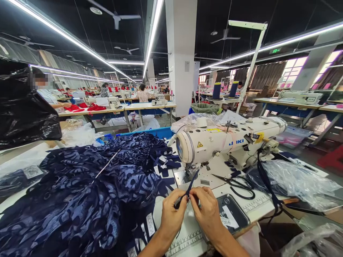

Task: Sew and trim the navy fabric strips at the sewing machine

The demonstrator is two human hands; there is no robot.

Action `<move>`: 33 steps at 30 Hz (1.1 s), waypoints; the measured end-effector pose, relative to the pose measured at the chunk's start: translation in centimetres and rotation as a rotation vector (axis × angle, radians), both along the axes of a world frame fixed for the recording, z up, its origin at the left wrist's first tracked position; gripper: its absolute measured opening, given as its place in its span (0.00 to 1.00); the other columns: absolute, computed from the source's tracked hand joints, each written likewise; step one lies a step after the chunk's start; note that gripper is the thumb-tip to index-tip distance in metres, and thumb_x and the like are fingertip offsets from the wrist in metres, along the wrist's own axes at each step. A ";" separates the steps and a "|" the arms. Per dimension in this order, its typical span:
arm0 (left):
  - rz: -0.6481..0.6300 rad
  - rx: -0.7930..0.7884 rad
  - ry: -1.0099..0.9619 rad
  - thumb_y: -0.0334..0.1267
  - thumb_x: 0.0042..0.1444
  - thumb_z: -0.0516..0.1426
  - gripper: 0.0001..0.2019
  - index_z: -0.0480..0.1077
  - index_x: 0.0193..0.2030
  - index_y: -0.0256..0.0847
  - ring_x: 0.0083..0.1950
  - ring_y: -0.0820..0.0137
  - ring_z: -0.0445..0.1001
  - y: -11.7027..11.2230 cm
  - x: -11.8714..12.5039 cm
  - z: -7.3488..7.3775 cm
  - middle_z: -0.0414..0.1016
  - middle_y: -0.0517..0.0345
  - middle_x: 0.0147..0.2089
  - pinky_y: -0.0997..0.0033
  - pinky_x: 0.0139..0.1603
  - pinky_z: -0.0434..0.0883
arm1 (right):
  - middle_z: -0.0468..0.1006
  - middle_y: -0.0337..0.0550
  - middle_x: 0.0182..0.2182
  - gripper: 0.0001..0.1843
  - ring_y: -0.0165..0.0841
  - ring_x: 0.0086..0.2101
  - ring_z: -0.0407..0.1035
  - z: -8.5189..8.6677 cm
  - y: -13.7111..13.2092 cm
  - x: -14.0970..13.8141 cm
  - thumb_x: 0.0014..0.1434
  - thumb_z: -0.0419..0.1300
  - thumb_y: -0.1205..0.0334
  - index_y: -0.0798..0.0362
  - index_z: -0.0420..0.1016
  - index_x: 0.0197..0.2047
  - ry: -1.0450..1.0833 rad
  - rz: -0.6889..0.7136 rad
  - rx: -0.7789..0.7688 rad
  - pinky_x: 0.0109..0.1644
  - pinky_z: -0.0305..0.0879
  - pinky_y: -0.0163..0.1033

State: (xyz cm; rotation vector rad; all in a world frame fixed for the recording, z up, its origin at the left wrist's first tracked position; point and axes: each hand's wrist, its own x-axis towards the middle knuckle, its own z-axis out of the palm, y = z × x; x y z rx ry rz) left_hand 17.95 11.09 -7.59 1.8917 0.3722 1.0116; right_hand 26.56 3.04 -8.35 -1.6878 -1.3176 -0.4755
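Head view: left hand and right hand, fingers clamped on a navy strip just in front of the machine. Scissors and phone lie in front of the machine; cloth is heaped to its left.

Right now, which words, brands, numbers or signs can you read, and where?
"JUKI": sewing machine; threads partly cover it.
Warning triangle, no readable words: machine head.
Too small or blurred: yellow sticker, yellow tag, phone's white sticker, ruler markings, green sign.
White garment label: lettering visible, not reliably legible.
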 end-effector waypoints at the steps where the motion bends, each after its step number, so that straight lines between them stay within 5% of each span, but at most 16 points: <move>1: 0.002 -0.003 0.009 0.36 0.51 0.54 0.08 0.72 0.27 0.38 0.28 0.70 0.71 0.1 0.0 0.0 0.74 0.57 0.26 0.74 0.31 0.67 | 0.72 0.38 0.23 0.09 0.30 0.25 0.64 0.0 -0.1 0.5 0.58 0.47 0.72 0.53 0.64 0.30 0.004 0.000 -0.053 0.33 0.58 0.38; 3: 0.012 -0.046 0.046 0.38 0.51 0.54 0.09 0.72 0.25 0.39 0.27 0.69 0.70 0.4 0.1 -0.2 0.73 0.58 0.24 0.73 0.30 0.67 | 0.73 0.37 0.25 0.07 0.31 0.26 0.65 -0.1 -0.6 2.3 0.57 0.49 0.70 0.52 0.66 0.31 -0.039 -0.049 -0.217 0.32 0.59 0.36; 6: 0.030 -0.168 0.094 0.42 0.49 0.54 0.11 0.71 0.25 0.38 0.26 0.69 0.69 0.9 0.2 -0.4 0.71 0.59 0.21 0.73 0.30 0.65 | 0.74 0.40 0.28 0.07 0.32 0.29 0.68 -0.4 -2.2 6.6 0.55 0.52 0.70 0.52 0.69 0.33 -0.297 -0.315 -0.535 0.33 0.61 0.35; 9: 0.002 -0.278 0.098 0.46 0.47 0.55 0.13 0.70 0.24 0.38 0.26 0.69 0.68 1.2 0.4 -0.5 0.70 0.59 0.20 0.72 0.31 0.65 | 0.75 0.50 0.27 0.12 0.39 0.30 0.69 -1.0 -4.3 11.3 0.50 0.50 0.79 0.56 0.71 0.27 -0.368 -0.478 -0.634 0.32 0.60 0.39; 17: -0.103 -0.491 0.037 0.46 0.45 0.58 0.13 0.69 0.22 0.37 0.24 0.72 0.67 0.9 0.5 0.0 0.69 0.60 0.19 0.72 0.32 0.65 | 0.75 0.50 0.27 0.10 0.40 0.31 0.70 -3.4 -6.3 16.8 0.45 0.53 0.79 0.55 0.70 0.26 -0.420 -0.476 -0.771 0.29 0.59 0.38; 22: -0.088 -0.571 0.001 0.45 0.45 0.58 0.12 0.69 0.23 0.36 0.22 0.73 0.67 0.8 0.4 0.1 0.70 0.61 0.19 0.73 0.30 0.65 | 0.76 0.48 0.27 0.04 0.40 0.25 0.71 -3.9 -7.3 16.8 0.48 0.55 0.70 0.54 0.65 0.29 -0.387 -0.493 -0.740 0.26 0.58 0.38; 27: -0.091 -0.602 -0.009 0.45 0.44 0.59 0.13 0.69 0.22 0.36 0.22 0.73 0.68 0.7 0.5 0.1 0.70 0.61 0.19 0.73 0.29 0.65 | 0.73 0.43 0.26 0.09 0.35 0.25 0.68 -3.2 -9.2 13.2 0.55 0.53 0.54 0.51 0.62 0.34 -0.344 -0.266 -0.352 0.27 0.61 0.37; 33: -0.096 -0.610 -0.011 0.45 0.44 0.59 0.12 0.69 0.22 0.36 0.22 0.74 0.67 0.5 0.5 0.1 0.70 0.61 0.19 0.74 0.30 0.66 | 0.71 0.45 0.27 0.09 0.34 0.26 0.64 -1.2 -8.1 7.8 0.57 0.52 0.59 0.55 0.63 0.38 -0.512 -0.128 -0.165 0.31 0.59 0.38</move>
